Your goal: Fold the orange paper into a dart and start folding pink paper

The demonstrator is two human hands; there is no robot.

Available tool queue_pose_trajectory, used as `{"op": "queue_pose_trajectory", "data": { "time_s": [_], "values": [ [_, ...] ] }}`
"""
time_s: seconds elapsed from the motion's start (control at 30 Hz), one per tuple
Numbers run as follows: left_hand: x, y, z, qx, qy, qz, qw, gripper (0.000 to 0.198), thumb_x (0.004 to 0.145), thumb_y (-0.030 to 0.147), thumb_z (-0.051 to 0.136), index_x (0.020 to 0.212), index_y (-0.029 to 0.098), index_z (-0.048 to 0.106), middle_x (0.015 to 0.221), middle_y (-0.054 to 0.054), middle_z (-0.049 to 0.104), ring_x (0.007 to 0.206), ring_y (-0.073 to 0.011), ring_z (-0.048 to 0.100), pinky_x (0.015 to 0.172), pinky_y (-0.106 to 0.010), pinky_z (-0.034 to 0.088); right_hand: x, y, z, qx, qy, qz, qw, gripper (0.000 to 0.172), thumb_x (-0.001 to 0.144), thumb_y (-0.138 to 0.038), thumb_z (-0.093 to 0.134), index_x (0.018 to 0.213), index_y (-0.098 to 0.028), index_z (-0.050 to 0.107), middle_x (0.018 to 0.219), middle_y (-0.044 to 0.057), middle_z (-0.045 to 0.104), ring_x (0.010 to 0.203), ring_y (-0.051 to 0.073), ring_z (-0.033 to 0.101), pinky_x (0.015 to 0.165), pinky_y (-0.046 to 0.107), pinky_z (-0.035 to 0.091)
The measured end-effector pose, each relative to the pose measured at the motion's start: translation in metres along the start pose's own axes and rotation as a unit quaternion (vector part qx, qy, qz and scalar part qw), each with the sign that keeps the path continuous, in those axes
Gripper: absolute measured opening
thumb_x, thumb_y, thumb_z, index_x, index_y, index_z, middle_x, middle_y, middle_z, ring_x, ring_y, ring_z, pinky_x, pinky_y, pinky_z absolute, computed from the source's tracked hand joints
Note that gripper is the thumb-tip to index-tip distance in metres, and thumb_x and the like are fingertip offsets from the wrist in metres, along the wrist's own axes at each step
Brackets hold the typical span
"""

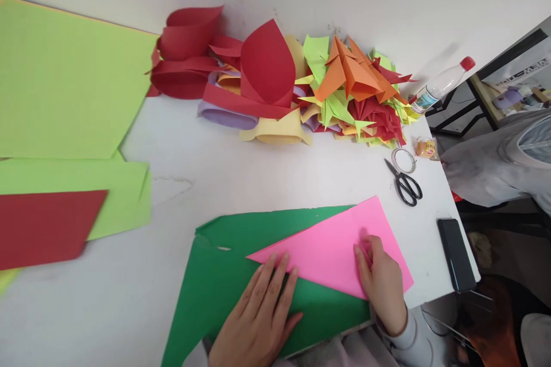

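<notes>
A pink paper (327,246) folded into a long pointed shape lies on a large green sheet (228,298), its tip towards the left. My left hand (260,315) lies flat, fingers stretched out, with the fingertips on the pink paper's lower edge near that tip. Over the wide right part of the pink paper, my right hand (381,275) rests with its fingers curled in and the thumb against the surface. I see nothing held in the curled fingers.
Black scissors (404,183) and a tape roll (403,160) lie on the right. Beyond are a black phone (456,254), a wrapped snack (425,148) and a bottle (443,86). Folded papers (357,80) and red paper hats (267,63) line the wall; green sheets (73,80) lie left. Another person (508,155) sits right.
</notes>
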State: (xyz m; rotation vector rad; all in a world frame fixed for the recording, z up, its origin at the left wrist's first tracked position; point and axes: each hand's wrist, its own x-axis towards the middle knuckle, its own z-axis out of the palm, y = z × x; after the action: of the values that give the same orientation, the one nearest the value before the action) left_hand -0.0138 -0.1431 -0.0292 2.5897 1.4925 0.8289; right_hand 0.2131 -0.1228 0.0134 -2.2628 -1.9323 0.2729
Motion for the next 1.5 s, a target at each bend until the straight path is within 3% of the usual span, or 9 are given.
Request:
{"op": "queue_pose_trajectory", "data": {
  "time_s": [0.1, 0.3, 0.57, 0.87, 1.0, 1.13, 1.3, 1.4, 1.5],
  "values": [
    [-0.001, 0.001, 0.002, 0.006, 0.013, -0.001, 1.0, 0.044, 0.096, 0.037, 0.036, 0.119, 0.005, 0.057, 0.125, -0.024, 0.06, 0.14, -0.0333, 0.028, 0.114, -0.047, 0.026, 0.002, -0.001, -0.002, -0.01, -0.013, -0.045, 0.999, 0.042, 0.098, -0.032, 0.031, 0.136, -0.023, 0.046, 0.081, 0.004, 0.069, 0.063, 0.017, 0.065, 0.052, 0.024, 0.044],
    [0.0, -0.001, 0.001, 0.012, -0.003, -0.007, 1.0, 0.047, 0.096, 0.039, 0.035, 0.117, 0.004, 0.058, 0.126, -0.026, 0.059, 0.136, -0.0364, 0.035, 0.109, -0.047, 0.032, 0.003, 0.002, 0.0, -0.047, -0.03, -0.077, 0.995, 0.043, 0.097, -0.027, 0.03, 0.134, -0.021, 0.052, 0.074, 0.005, 0.068, 0.062, 0.017, 0.064, 0.05, 0.024, 0.044],
    [0.031, -0.034, -0.013, 0.103, -0.065, 0.133, 0.984, 0.045, 0.096, 0.034, 0.038, 0.12, 0.002, 0.057, 0.127, -0.025, 0.059, 0.12, -0.0373, 0.054, 0.097, -0.047, 0.045, 0.006, 0.0, -0.002, -0.038, -0.009, -0.016, 0.999, 0.041, 0.098, -0.034, 0.034, 0.131, -0.021, 0.055, 0.088, 0.006, 0.073, 0.063, 0.018, 0.067, 0.051, 0.025, 0.047],
    [0.068, -0.046, -0.004, 0.035, 0.013, 0.272, 0.962, 0.04, 0.091, 0.009, 0.03, 0.111, 0.002, 0.063, 0.114, -0.019, 0.068, 0.109, -0.0324, 0.062, 0.094, -0.047, 0.046, 0.004, -0.002, -0.001, -0.005, 0.02, 0.015, 1.0, 0.041, 0.097, -0.033, 0.035, 0.128, -0.019, 0.058, 0.101, 0.008, 0.073, 0.075, 0.02, 0.071, 0.061, 0.027, 0.055],
    [0.069, -0.053, 0.001, 0.012, 0.031, 0.277, 0.96, 0.036, 0.089, 0.01, 0.035, 0.109, 0.003, 0.065, 0.109, -0.018, 0.07, 0.107, -0.0303, 0.063, 0.096, -0.046, 0.046, 0.005, -0.003, 0.001, 0.047, 0.011, 0.014, 0.999, 0.04, 0.097, -0.033, 0.036, 0.127, -0.018, 0.059, 0.11, 0.01, 0.071, 0.085, 0.021, 0.071, 0.07, 0.029, 0.057],
    [0.071, -0.066, 0.001, 0.01, 0.03, 0.26, 0.965, 0.034, 0.088, 0.008, 0.039, 0.11, 0.004, 0.065, 0.111, -0.019, 0.069, 0.111, -0.0299, 0.06, 0.101, -0.048, 0.043, 0.01, -0.008, -0.006, 0.088, -0.037, -0.026, 0.995, 0.041, 0.097, -0.031, 0.035, 0.131, -0.019, 0.054, 0.116, 0.01, 0.068, 0.092, 0.021, 0.069, 0.076, 0.031, 0.058],
    [0.075, -0.076, 0.001, 0.008, 0.033, 0.252, 0.967, 0.032, 0.088, 0.007, 0.04, 0.107, 0.004, 0.066, 0.108, -0.018, 0.07, 0.108, -0.0303, 0.062, 0.098, -0.046, 0.047, 0.018, -0.003, -0.042, 0.045, -0.177, -0.104, 0.978, 0.054, 0.095, -0.035, 0.044, 0.147, -0.024, 0.031, 0.127, 0.01, 0.061, 0.103, 0.023, 0.066, 0.085, 0.037, 0.057],
    [0.073, -0.078, 0.003, 0.006, 0.029, 0.249, 0.968, 0.034, 0.088, 0.007, 0.039, 0.11, 0.005, 0.064, 0.11, -0.017, 0.07, 0.11, -0.0299, 0.061, 0.099, -0.046, 0.047, 0.038, 0.004, -0.064, 0.034, -0.226, -0.156, 0.961, 0.058, 0.095, -0.034, 0.045, 0.149, -0.028, 0.024, 0.131, 0.008, 0.059, 0.11, 0.022, 0.062, 0.091, 0.038, 0.054],
    [0.069, -0.077, 0.009, -0.013, 0.035, 0.23, 0.973, 0.037, 0.088, 0.007, 0.038, 0.117, 0.007, 0.062, 0.112, -0.016, 0.069, 0.118, -0.0289, 0.056, 0.104, -0.047, 0.043, 0.072, 0.01, -0.067, 0.081, -0.245, -0.225, 0.939, 0.048, 0.097, -0.031, 0.042, 0.144, -0.031, 0.034, 0.136, 0.004, 0.054, 0.12, 0.018, 0.055, 0.098, 0.034, 0.049]
  ]
}}
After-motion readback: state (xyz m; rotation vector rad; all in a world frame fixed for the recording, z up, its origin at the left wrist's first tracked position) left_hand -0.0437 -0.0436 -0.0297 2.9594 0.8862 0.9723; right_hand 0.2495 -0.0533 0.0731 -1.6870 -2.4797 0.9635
